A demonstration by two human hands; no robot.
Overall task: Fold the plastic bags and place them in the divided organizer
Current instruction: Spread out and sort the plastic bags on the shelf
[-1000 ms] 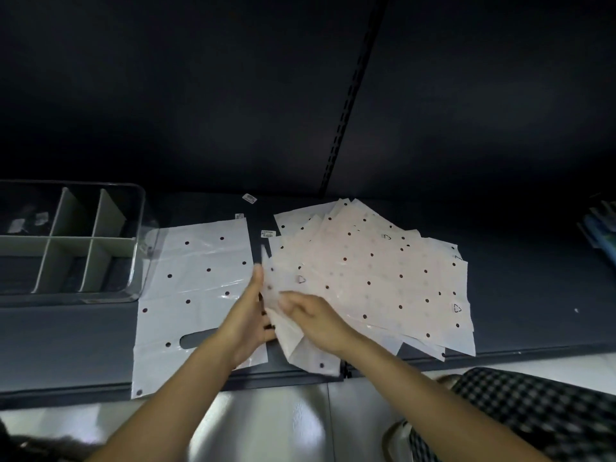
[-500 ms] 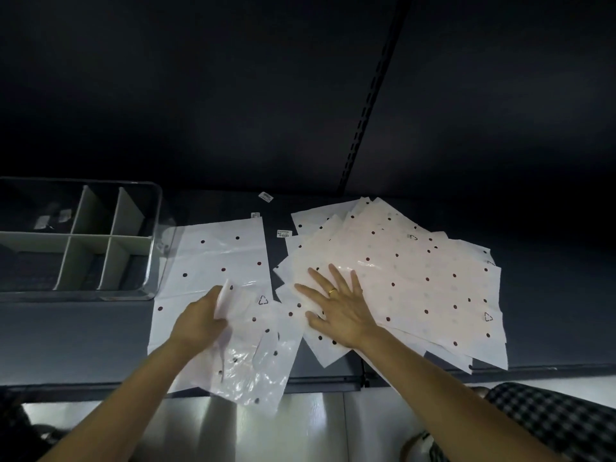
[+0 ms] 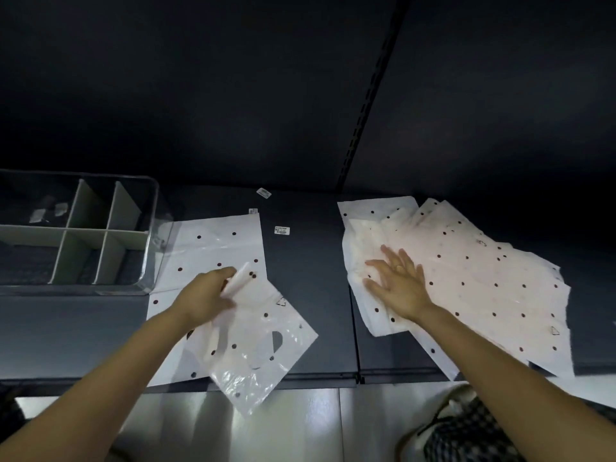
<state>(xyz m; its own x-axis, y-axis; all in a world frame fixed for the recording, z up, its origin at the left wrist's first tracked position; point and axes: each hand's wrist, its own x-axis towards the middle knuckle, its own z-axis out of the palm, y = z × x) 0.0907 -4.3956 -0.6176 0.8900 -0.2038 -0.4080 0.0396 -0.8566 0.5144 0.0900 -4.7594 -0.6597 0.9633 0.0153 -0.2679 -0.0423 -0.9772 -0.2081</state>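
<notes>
My left hand [image 3: 203, 296] pinches the corner of a white dotted plastic bag [image 3: 263, 348]. This bag lies crumpled and askew over a flat dotted bag [image 3: 216, 248] on the dark shelf. Its lower end hangs past the shelf's front edge. My right hand [image 3: 398, 283] rests flat, fingers spread, on a fanned pile of several dotted bags [image 3: 473, 281] at the right. A clear divided organizer [image 3: 150, 228] with grey partitions stands at the left, next to the flat bag.
The dark shelf [image 3: 306, 295] has a front edge [image 3: 320, 378] near me and a dark back wall. Three small white labels [image 3: 281, 230] lie behind the bags. Small scraps lie in a back compartment of the organizer. A checked item [image 3: 480, 435] lies on the floor at the lower right.
My left hand has pulled one bag off the pile and dragged it left over the flat bag. My right hand went flat on the pile, which has shifted to the right.
</notes>
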